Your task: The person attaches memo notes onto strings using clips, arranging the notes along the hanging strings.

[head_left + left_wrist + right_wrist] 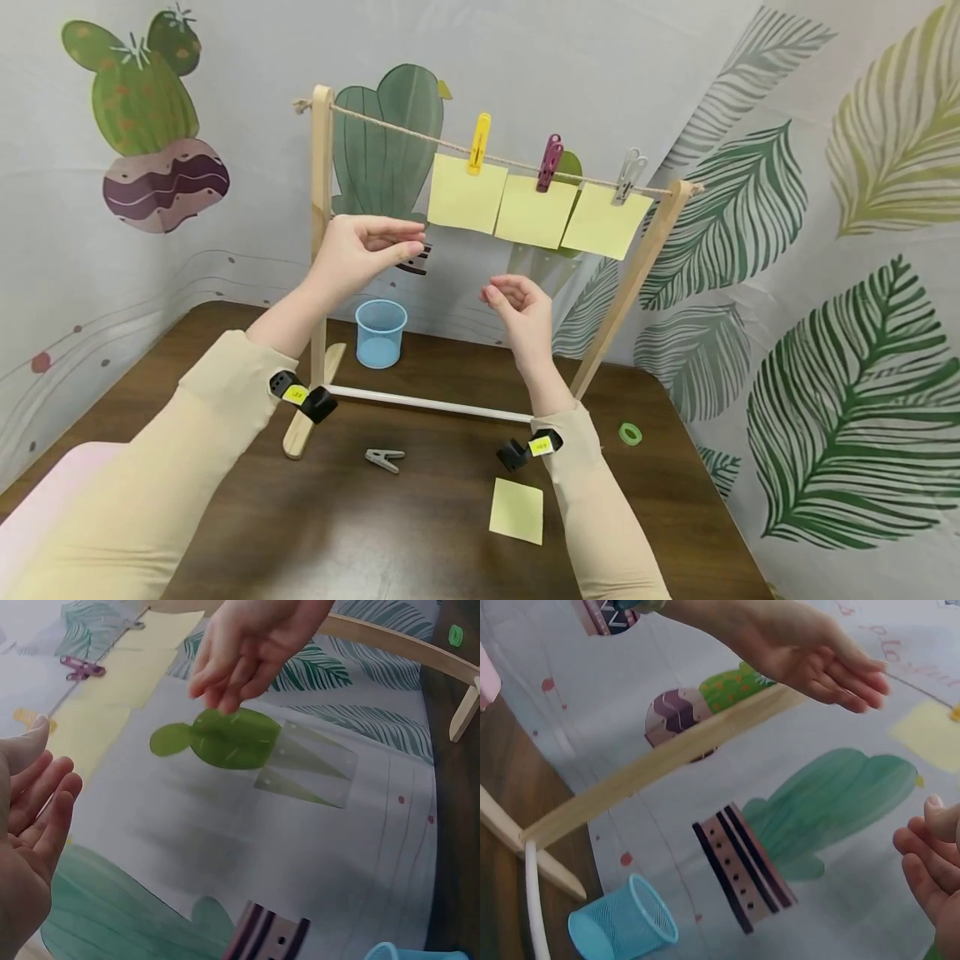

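Observation:
Three yellow paper notes hang in a row from a string (390, 127) in the head view. A yellow clothespin (479, 144) holds the left note (467, 193), a purple clothespin (550, 163) the middle note (534, 212), and a grey clothespin (629, 177) the right note (606, 223). My left hand (367, 248) is raised just left of and below the left note, fingers extended, nothing in it. Lower and to the right, my right hand (525, 317) hovers below the middle note with its fingers loosely bent, also holding nothing.
The string spans a wooden frame, its left post (321, 167) and right post (637, 275) joined low by a white rod (427, 404). A blue mesh cup (380, 335) stands behind it. A loose clothespin (386, 459), a yellow note (517, 511) and a green ring (630, 433) lie on the table.

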Tool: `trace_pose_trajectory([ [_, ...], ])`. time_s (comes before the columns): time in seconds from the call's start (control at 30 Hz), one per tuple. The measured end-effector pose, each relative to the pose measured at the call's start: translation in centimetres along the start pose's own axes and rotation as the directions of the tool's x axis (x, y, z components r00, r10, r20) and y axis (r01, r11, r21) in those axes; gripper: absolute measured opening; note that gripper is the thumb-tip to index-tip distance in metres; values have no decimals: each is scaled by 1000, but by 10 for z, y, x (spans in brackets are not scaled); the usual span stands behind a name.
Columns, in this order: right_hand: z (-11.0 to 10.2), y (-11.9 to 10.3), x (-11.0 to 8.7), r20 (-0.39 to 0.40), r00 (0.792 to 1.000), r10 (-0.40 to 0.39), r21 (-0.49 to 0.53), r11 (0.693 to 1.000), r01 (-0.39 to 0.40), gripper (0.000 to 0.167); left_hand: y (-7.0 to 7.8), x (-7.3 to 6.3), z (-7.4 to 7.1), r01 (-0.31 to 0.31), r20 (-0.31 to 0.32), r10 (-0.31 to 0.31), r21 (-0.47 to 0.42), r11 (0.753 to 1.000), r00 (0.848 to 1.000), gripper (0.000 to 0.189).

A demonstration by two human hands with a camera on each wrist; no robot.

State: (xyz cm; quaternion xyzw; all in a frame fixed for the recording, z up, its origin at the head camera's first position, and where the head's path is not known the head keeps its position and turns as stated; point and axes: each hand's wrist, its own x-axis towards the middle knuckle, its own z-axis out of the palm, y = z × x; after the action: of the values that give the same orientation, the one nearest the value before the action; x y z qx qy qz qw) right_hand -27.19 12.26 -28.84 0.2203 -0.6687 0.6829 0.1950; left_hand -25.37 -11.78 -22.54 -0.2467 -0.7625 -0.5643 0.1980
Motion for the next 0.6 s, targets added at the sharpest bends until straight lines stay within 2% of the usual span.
trace_pose_trajectory([
  [0.3,-31,33,-34,0,995,102,-115,988,-101,22,-40,-34,-3,96,-21,-96,-24,995,995,36],
  [0.43,-40,51,-54,24,986,164,-174,972,-157,23,-62,-54,0,159,-15,-159,-19,987,987,36],
  [0.6,-48,74,-81,50,970,236,-250,944,-217,19,-92,-79,10,231,4,-231,-64,971,973,36],
])
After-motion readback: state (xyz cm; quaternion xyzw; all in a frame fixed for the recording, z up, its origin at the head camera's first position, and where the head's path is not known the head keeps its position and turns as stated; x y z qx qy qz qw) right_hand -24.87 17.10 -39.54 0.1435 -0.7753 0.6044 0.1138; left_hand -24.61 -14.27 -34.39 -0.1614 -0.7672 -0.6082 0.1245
